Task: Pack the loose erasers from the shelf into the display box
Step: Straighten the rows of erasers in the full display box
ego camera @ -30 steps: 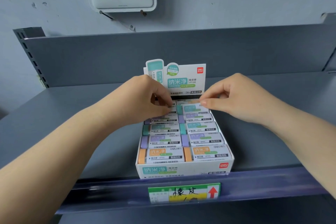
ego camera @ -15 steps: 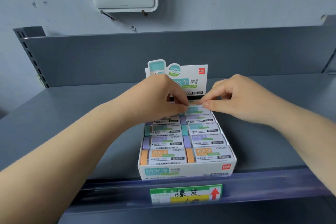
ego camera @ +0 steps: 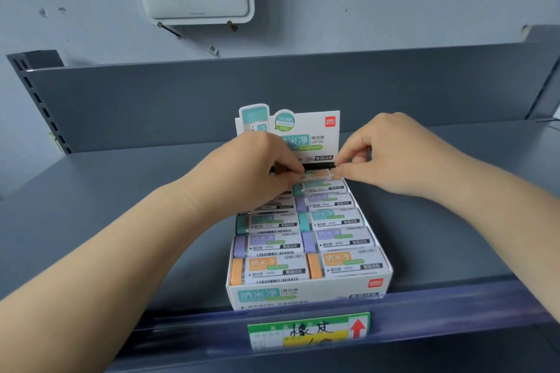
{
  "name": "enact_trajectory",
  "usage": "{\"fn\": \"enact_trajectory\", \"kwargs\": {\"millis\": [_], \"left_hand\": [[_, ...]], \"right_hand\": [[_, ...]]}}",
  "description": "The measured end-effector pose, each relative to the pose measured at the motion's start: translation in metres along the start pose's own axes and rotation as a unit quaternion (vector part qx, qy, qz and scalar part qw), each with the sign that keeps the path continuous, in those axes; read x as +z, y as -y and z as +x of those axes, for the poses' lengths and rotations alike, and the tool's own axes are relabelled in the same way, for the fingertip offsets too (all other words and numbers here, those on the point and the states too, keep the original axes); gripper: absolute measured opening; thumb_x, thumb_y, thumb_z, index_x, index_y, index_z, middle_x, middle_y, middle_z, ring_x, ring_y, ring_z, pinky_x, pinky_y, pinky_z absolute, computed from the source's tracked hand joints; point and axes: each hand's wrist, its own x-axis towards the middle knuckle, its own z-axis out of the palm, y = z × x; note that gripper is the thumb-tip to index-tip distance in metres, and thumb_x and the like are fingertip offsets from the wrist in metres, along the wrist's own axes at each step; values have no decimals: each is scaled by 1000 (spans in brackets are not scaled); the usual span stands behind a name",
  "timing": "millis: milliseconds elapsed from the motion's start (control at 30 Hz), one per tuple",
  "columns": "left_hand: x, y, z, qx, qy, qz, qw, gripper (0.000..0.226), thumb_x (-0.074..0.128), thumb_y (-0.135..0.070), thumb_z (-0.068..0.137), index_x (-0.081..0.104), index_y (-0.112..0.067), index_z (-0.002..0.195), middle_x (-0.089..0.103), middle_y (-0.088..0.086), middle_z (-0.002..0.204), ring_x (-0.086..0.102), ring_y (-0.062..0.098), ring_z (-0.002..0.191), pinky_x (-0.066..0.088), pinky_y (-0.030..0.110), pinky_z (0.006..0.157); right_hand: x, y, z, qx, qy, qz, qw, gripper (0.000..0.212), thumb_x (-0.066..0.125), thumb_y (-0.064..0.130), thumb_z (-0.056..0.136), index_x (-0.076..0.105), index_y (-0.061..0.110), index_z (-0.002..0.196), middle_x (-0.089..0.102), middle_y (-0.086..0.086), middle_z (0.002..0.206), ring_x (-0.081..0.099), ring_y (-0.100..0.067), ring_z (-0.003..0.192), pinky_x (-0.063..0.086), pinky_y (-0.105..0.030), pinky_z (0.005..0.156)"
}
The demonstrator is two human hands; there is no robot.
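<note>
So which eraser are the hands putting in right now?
Find the white display box at the shelf's front edge, then look to its back row, under the upright card. The orange eraser there is pinched by the left hand and right hand; the next ones forward are green and purple.

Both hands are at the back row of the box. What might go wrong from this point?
1. The orange eraser, pinched between left hand and right hand, may seat crooked on the teal eraser in front.
2. Pressing there may bend the header card.
3. A forward push might slide the display box against the shelf lip.
</note>
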Motion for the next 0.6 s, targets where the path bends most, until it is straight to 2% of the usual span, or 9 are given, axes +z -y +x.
{"fn": "enact_trajectory", "kwargs": {"millis": [67, 100, 167, 267, 300, 400, 467, 533, 600], "left_hand": [[1, 0, 1, -26, -26, -4, 999, 24, 58, -26, 86, 68, -31, 107, 67, -12, 99, 61, 14, 83, 53, 33, 74], [1, 0, 2, -34, -30, 3, 999, 23, 59, -29, 86, 67, -33, 107, 68, -13, 96, 59, 13, 77, 52, 30, 68], [3, -2, 5, -38, -20, 15, 999, 21, 60, -34, 85, 68, -35, 105, 60, -18, 75, 51, 7, 61, 41, 24, 55], [2, -3, 11, -41, 1, 6, 999, 20, 61, -35, 84, 69, -34, 102, 49, -18, 59, 45, 6, 52, 34, 23, 50], [0, -3, 13, -41, 9, 0, 999, 20, 62, -33, 83, 69, -33, 102, 49, -17, 58, 44, 7, 51, 33, 23, 50], [-1, -1, 15, -34, 30, -15, 999, 20, 63, -29, 83, 70, -29, 102, 51, -14, 56, 44, 9, 50, 33, 22, 49], [-1, 0, 16, -31, 37, -16, 999, 20, 63, -29, 83, 70, -28, 102, 49, -15, 54, 43, 9, 49, 33, 20, 49], [-1, 0, 19, -35, 43, -16, 998, 20, 64, -30, 83, 71, -25, 101, 46, -16, 51, 41, 8, 46, 32, 18, 47], [-1, -1, 21, -39, 46, -14, 998, 19, 64, -29, 82, 71, -24, 99, 43, -16, 46, 40, 7, 43, 30, 16, 44]], "right_hand": [[-1, 2, 0, 11, 19, -2, 1000, 7, 69, 28, 78, 75, 28, 81, 57, 14, 45, 52, 10, 52, 40, -16, 54], [-1, 3, 1, 15, 32, 2, 999, 8, 68, 27, 78, 75, 28, 81, 56, 18, 41, 50, 13, 50, 39, -14, 52], [-1, 3, 2, 23, 50, 17, 998, 9, 67, 25, 78, 75, 28, 80, 52, 28, 38, 47, 16, 47, 36, -6, 46], [-1, 2, 3, 47, 65, 63, 995, 8, 69, 23, 77, 74, 27, 82, 50, 23, 35, 48, 7, 44, 35, -7, 45], [-2, 1, 3, 60, 70, 93, 991, 9, 70, 21, 77, 74, 26, 83, 52, 22, 36, 50, 3, 47, 36, -10, 50], [-2, 1, 1, 102, 87, 191, 972, 11, 71, 17, 76, 75, 24, 84, 64, 19, 54, 57, -1, 67, 40, -15, 64], [-2, 0, 1, 127, 98, 222, 962, 10, 69, 17, 77, 75, 18, 85, 64, 13, 60, 48, -7, 58, 35, -20, 57], [-1, -1, 2, 149, 97, 238, 955, 11, 67, 14, 77, 74, 12, 85, 55, 6, 54, 36, -10, 49, 28, -24, 52], [1, -3, 3, 169, 94, 259, 946, 11, 65, 10, 79, 73, 8, 87, 52, 4, 51, 33, -11, 47, 26, -24, 50]]}}
